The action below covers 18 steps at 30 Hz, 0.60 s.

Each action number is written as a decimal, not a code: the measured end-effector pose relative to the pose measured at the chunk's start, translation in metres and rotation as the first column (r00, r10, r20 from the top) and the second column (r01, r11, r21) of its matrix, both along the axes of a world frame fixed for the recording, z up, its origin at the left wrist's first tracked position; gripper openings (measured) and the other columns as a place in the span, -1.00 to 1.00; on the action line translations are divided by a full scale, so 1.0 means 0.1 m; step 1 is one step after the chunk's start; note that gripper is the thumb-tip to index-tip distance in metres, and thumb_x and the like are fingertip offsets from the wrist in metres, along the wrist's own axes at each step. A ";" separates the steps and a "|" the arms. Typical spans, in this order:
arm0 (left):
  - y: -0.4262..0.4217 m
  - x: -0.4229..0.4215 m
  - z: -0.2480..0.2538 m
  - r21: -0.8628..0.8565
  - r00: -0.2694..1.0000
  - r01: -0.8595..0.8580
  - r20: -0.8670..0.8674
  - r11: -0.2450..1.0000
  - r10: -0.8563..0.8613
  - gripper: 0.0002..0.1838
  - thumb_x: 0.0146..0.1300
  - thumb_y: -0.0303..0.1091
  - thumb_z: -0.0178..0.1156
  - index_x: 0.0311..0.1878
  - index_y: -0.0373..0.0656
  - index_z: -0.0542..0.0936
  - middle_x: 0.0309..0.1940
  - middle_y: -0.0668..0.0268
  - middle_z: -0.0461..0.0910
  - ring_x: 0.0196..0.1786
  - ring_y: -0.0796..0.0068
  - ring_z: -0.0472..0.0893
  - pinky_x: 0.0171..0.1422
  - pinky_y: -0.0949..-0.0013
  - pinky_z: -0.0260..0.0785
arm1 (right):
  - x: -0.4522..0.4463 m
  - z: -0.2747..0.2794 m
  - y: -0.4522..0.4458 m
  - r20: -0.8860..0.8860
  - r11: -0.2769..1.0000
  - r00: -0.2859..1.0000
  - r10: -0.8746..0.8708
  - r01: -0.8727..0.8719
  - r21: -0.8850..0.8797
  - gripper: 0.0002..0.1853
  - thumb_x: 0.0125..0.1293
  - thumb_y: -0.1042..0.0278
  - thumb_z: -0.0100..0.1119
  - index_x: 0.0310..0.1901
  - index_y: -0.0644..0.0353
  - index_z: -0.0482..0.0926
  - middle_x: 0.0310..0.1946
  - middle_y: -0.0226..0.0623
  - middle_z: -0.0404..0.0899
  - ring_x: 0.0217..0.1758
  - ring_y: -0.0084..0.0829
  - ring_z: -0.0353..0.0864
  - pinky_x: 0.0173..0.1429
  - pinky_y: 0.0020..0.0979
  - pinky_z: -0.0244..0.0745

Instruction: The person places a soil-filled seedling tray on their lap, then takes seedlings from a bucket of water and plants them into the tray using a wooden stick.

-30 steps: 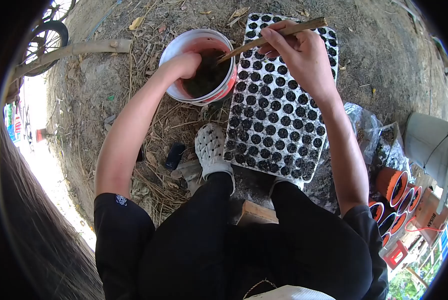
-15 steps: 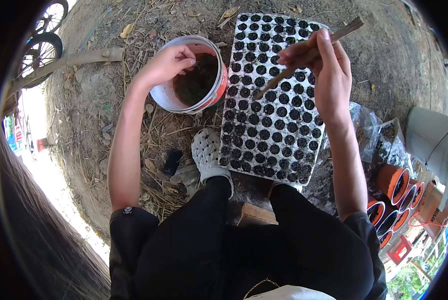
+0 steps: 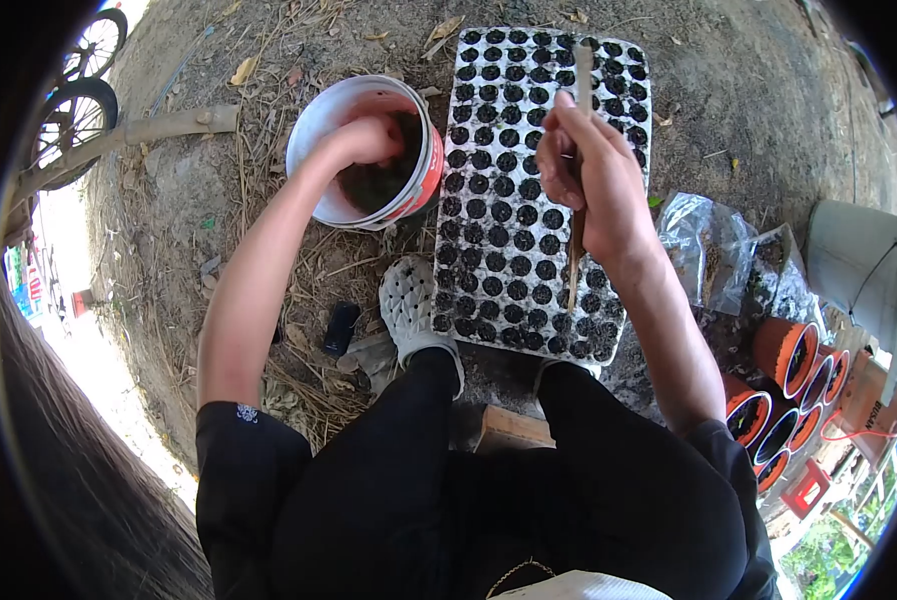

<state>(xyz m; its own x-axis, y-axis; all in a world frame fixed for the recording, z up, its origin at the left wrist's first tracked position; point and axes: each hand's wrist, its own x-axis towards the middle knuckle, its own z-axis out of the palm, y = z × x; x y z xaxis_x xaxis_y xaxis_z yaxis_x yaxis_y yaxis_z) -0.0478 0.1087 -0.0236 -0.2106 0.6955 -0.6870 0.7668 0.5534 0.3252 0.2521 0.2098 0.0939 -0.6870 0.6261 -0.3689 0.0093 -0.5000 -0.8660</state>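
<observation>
My left hand (image 3: 371, 140) is down inside a white and red bucket (image 3: 309, 130). Its fingers look curled together, and whatever they hold, if anything, is hidden. Dark, greenish contents (image 3: 374, 188) show at the bottom of the bucket. My right hand (image 3: 599, 180) grips a thin wooden stick (image 3: 584, 80) above a white seedling tray (image 3: 612, 345). The stick's lower end points toward my feet, over the near right part of the tray. Dark soil fills the tray's many round cells.
A pale clog (image 3: 407, 305) stands left of the tray, near a dark object (image 3: 342, 328) on the ground. Clear plastic bags (image 3: 709, 250), orange pots (image 3: 787, 355) and a grey container (image 3: 854, 260) are at the right. A wooden block (image 3: 514, 428) lies between my legs.
My left hand has gone deeper into the bucket. My right hand has moved left and nearer to me, and the stick has swung from slanted to almost straight along the tray.
</observation>
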 end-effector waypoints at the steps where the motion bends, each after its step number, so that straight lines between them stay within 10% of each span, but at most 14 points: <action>1: -0.03 0.07 0.18 0.002 1.000 0.007 0.000 1.000 -0.007 -0.74 0.33 -0.36 0.25 -0.03 -0.31 0.74 -0.25 0.14 0.80 -0.28 0.30 0.77 -0.09 0.26 0.59 | -0.01 -0.02 -0.01 0.018 0.999 0.999 0.046 -0.045 -0.024 -0.64 0.73 0.08 -0.11 -0.10 0.21 0.50 -0.59 -0.47 0.46 -0.71 -0.69 0.17 -0.60 -0.55 0.09; 7: -0.27 0.80 1.49 0.494 0.867 -0.471 0.411 0.731 0.281 -0.82 0.55 -0.32 0.21 -0.01 -0.27 0.62 -0.29 0.36 0.67 -0.27 0.65 0.60 -0.13 0.50 0.46 | -0.24 -0.17 -0.06 -0.014 0.958 0.980 0.200 -0.199 -0.205 -0.55 0.76 0.20 -0.37 0.26 0.42 0.40 -0.32 -0.15 0.62 -0.47 -0.52 0.54 -0.36 -0.47 0.44; 12: -0.22 1.36 1.60 0.539 0.738 -0.522 0.675 0.661 0.033 -0.85 0.59 -0.41 0.15 0.06 -0.29 0.57 -0.04 0.25 0.69 0.05 0.53 0.68 0.23 0.40 0.54 | -0.43 -0.14 -0.19 -0.274 0.919 0.961 0.032 -0.137 -0.370 -0.61 0.71 0.39 -0.30 0.22 0.55 0.43 0.05 0.00 0.61 0.02 -0.33 0.75 0.24 -0.33 0.78; 18: -0.03 1.62 1.50 0.589 0.611 -0.669 0.783 0.453 -0.115 -0.83 0.57 -0.38 0.21 0.01 -0.31 0.58 -0.12 0.27 0.71 -0.02 0.60 0.69 0.12 0.43 0.59 | -0.32 -0.21 0.15 -0.179 0.970 0.983 0.032 -0.074 -0.232 -0.64 0.69 0.43 -0.24 0.19 0.59 0.44 -0.05 -0.03 0.61 -0.07 -0.35 0.78 0.13 -0.37 0.85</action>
<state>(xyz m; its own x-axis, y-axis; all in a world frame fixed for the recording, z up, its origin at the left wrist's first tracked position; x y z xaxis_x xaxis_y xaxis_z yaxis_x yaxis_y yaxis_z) 0.1146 0.1053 0.1263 -0.3041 0.9465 0.1076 -0.0391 -0.1253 0.9914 0.2205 0.2246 0.0727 -0.7832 0.4958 -0.3752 -0.0974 -0.6939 -0.7134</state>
